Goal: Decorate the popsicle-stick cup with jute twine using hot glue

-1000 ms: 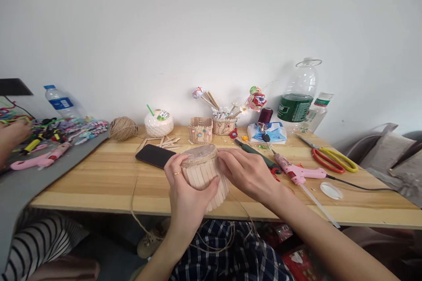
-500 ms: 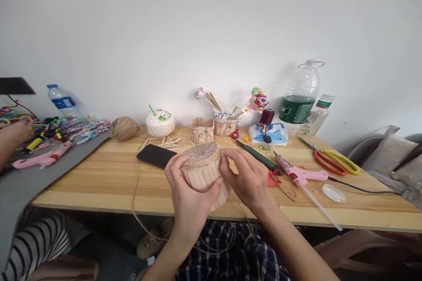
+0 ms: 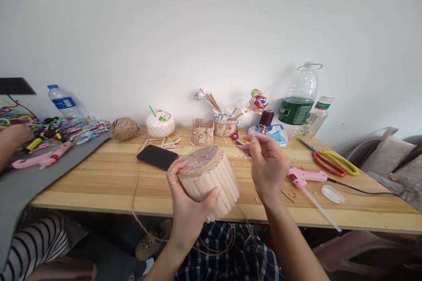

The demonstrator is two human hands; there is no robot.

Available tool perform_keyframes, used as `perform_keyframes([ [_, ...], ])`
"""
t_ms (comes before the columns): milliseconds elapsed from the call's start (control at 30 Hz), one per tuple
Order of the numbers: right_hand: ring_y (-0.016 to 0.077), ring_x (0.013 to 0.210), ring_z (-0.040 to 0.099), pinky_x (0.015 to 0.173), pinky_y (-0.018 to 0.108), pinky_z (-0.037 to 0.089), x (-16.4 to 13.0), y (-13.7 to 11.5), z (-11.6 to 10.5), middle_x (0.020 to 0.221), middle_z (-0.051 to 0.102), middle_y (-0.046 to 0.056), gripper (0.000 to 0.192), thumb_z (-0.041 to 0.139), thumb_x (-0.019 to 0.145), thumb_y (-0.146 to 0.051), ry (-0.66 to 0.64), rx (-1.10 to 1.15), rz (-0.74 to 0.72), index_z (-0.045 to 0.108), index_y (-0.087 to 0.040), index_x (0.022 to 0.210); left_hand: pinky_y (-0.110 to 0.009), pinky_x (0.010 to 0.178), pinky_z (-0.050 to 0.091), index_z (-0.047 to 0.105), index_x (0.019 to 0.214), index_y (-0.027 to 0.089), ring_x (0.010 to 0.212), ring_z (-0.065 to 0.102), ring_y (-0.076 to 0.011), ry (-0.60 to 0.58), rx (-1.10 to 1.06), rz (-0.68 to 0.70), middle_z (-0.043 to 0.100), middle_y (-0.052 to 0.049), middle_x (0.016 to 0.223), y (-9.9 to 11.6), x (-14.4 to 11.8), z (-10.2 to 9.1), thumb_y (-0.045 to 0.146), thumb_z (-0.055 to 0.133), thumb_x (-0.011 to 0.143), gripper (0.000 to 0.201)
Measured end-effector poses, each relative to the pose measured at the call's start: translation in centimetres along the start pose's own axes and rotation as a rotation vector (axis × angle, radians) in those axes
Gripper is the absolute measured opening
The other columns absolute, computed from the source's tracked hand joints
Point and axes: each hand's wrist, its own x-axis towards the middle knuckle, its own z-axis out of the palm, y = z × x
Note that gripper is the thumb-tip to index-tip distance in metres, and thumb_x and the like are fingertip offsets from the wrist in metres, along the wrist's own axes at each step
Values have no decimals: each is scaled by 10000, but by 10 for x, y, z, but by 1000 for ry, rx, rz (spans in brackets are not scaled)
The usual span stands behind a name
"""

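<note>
My left hand [image 3: 188, 210] is closed around a round container [image 3: 219, 182] covered in upright wooden craft sticks, tilted above the table's front edge. Twine [image 3: 202, 169] circles its upper edge, and clear plastic [image 3: 202, 158] shows at the top. My right hand [image 3: 271, 164] is raised to the right, apart from the container, thumb and fingertips pinched together; whatever they hold, if anything, is too small to make out. Loose twine [image 3: 134, 197] hangs over the table edge toward my lap. A pink glue gun [image 3: 308, 175] lies beyond my right hand, its nozzle hidden.
A black phone [image 3: 157, 156], a twine ball [image 3: 125, 128], a wrapped coconut [image 3: 160, 125] and two decorated stick boxes [image 3: 201, 131] stand behind. Scissors [image 3: 329, 164] and a large bottle [image 3: 296, 105] are at right. Another person's hand [image 3: 15, 138] works at left.
My right hand has left the container's rim and moved right and slightly up, still pinched. The container has tipped and lowered slightly in my left hand, showing more of its stick side.
</note>
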Motion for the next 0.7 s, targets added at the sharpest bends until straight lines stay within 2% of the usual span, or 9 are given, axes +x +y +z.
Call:
perform_keyframes([
  [100, 129, 620, 690, 563, 246, 557, 6, 5, -10, 795, 697, 18, 124, 461, 889, -137, -115, 68, 0, 549, -200, 949, -559, 1075, 257, 402, 1106, 265, 1253, 395, -322, -50, -81, -86, 398, -82, 1315, 1, 1, -3, 216, 741, 566, 640],
  [267, 120, 557, 550, 517, 250, 428, 15, -2, -33, 603, 555, -14, 240, 415, 800, -58, -282, 47, -135, 551, -200, 662, -530, 1065, 291, 404, 1125, 277, 1228, 423, -305, -95, -136, -105, 414, -69, 1315, 0, 4, -4, 247, 743, 576, 646],
  [367, 126, 562, 521, 500, 252, 413, 20, -11, -43, 634, 548, 7, 204, 425, 836, -91, -377, 10, -234, 593, -174, 754, -500, 1058, 317, 410, 1130, 279, 1238, 422, -301, -109, -141, -109, 406, -67, 1333, -2, 4, -4, 259, 753, 574, 654],
  [433, 142, 634, 548, 530, 257, 449, 22, -20, -46, 712, 578, 40, 104, 499, 865, -160, -432, 1, -321, 601, -147, 849, -489, 1047, 338, 408, 1136, 278, 1241, 426, -303, -121, -144, -115, 404, -70, 1337, -2, 3, -4, 263, 754, 575, 659],
  [500, 157, 696, 568, 574, 267, 483, 23, -27, -46, 771, 600, 65, 119, 589, 863, -254, -456, 1, -385, 600, -138, 883, -494, 1042, 345, 406, 1138, 276, 1238, 431, -306, -127, -142, -118, 405, -72, 1332, -1, 2, -4, 265, 752, 576, 660],
  [600, 165, 733, 587, 617, 280, 504, 23, -31, -41, 811, 622, 75, 173, 610, 866, -315, -480, -21, -418, 609, -144, 889, -524, 1059, 314, 403, 1134, 273, 1252, 412, -318, -125, -126, -109, 402, -75, 1327, 1, 2, -4, 259, 755, 566, 669],
  [700, 153, 742, 603, 630, 266, 507, 22, -28, -37, 835, 645, 67, 124, 538, 913, -244, -514, -26, -416, 623, -155, 926, -543, 1068, 293, 404, 1135, 268, 1266, 389, -325, -120, -89, -88, 403, -79, 1321, 2, 3, -4, 254, 758, 568, 669],
])
